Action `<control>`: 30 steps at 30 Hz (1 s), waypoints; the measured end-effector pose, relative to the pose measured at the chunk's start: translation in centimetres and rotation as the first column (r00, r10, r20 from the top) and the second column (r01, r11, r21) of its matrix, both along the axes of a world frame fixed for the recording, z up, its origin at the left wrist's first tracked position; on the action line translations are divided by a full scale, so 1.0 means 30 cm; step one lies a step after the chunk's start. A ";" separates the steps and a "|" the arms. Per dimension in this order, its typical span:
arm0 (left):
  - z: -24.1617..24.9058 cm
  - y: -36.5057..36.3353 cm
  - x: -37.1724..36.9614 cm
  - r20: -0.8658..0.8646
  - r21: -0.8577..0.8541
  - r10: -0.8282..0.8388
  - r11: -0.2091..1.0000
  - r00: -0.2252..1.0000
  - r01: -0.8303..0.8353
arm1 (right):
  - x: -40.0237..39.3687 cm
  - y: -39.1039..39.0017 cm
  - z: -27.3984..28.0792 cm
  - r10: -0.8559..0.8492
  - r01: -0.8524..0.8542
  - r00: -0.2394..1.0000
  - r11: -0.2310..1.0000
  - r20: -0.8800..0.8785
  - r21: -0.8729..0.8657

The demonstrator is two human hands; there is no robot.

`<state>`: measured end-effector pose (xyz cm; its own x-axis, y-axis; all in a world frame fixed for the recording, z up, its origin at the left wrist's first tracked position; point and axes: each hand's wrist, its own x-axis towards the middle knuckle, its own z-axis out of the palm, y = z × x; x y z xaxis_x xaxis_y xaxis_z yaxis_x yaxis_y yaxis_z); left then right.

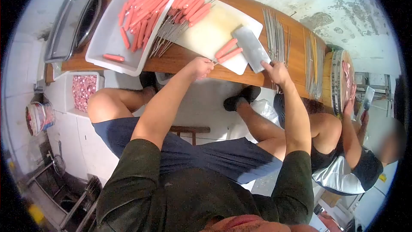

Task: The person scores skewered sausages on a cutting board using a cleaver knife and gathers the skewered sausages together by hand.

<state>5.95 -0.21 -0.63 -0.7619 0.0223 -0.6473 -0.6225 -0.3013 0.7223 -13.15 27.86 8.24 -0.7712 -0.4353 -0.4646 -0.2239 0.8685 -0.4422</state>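
My left hand [201, 68] is closed around the sticks of two skewered pink sausages [230, 55], which lie over the near edge of a white cutting board [201, 38]. In my right hand [278, 74] is the handle of a cleaver [251, 48]. Its broad blade lies over the board's right side, with its left edge close to the sausages. A pile of skewered sausages [193, 6] rests at the board's far left, the sticks pointing toward me.
Left of the board stands a white bin [92, 53] of loose sausages. Metal skewers [274, 30] and more sticks [313, 60] lie to the right. Beyond them, a co-worker [352, 146] holds another cleaver [368, 96] near a round chopping block [337, 81]. Below left sits a tub of chopped meat [84, 92].
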 end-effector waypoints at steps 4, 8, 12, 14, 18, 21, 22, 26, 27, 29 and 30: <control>0.016 0.004 0.008 -0.029 0.004 0.021 1.000 0.999 -0.021 | 0.036 0.116 0.040 -0.184 0.174 0.982 0.966 -0.037 -0.193; 0.053 -0.034 0.002 -0.118 -0.104 0.040 0.993 0.992 -0.053 | 0.094 0.213 0.090 -0.407 0.416 0.907 0.830 0.105 -0.372; 0.018 -0.146 -0.071 -0.276 -0.681 -0.171 0.729 0.946 -0.067 | 0.236 0.228 0.239 -0.439 0.506 0.862 0.736 0.253 -0.449; 0.051 -0.173 -0.108 -0.281 -0.767 -0.138 0.627 0.950 -0.136 | 0.289 0.232 0.228 -0.453 0.570 0.822 0.641 0.347 -0.514; 0.056 -0.217 -0.222 -0.219 -0.826 -0.162 0.556 0.962 -0.094 | 0.312 0.222 0.184 -0.422 0.595 0.803 0.590 0.420 -0.545; 0.029 -0.209 -0.291 -0.181 -0.875 -0.153 0.477 0.971 -0.088 | 0.291 0.227 0.175 -0.416 0.578 0.816 0.607 0.401 -0.546; 0.028 -0.208 -0.293 -0.160 -0.893 -0.134 0.442 0.978 -0.086 | 0.287 0.229 0.170 -0.410 0.578 0.816 0.609 0.408 -0.544; 0.091 -0.169 -0.233 -0.208 -0.946 -0.044 0.262 0.977 -0.190 | 0.263 0.268 0.145 -0.412 0.578 0.816 0.581 0.405 -0.573; 0.085 -0.173 -0.214 -0.226 -0.963 -0.063 0.164 0.972 -0.213 | 0.263 0.268 0.142 -0.418 0.583 0.812 0.572 0.407 -0.577; 0.081 -0.194 -0.182 -0.281 -0.955 -0.106 -0.068 0.954 -0.289 | 0.260 0.273 0.157 -0.431 0.591 0.807 0.557 0.405 -0.584; 0.083 -0.211 -0.167 -0.318 -0.919 -0.134 -0.198 0.938 -0.340 | 0.263 0.270 0.173 -0.443 0.597 0.801 0.559 0.401 -0.575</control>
